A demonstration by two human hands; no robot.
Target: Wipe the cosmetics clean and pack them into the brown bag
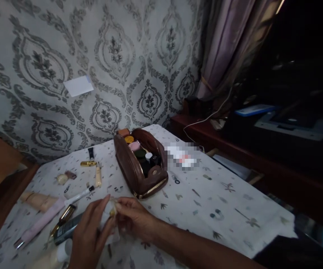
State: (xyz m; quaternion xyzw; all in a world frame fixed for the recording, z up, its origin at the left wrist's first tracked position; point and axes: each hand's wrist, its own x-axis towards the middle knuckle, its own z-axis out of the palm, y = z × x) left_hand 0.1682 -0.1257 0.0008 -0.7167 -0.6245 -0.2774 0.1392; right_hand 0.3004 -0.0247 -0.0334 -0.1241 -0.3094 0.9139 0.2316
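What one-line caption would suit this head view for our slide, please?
Both hands, left and right, pinch a small pale item beside an open brown cosmetics pouch.

A small pale item sits pinched between the fingertips of both hands, low over the near edge of the desk. It looks whitish and soft, like a wipe or a thin packet, with a small golden-yellow spot showing at its upper right, just where the fingers meet. Most of it is covered by the fingers and blurred, so its exact shape and kind cannot be told. It is held slightly above the patterned cloth, just left of the picture's middle.
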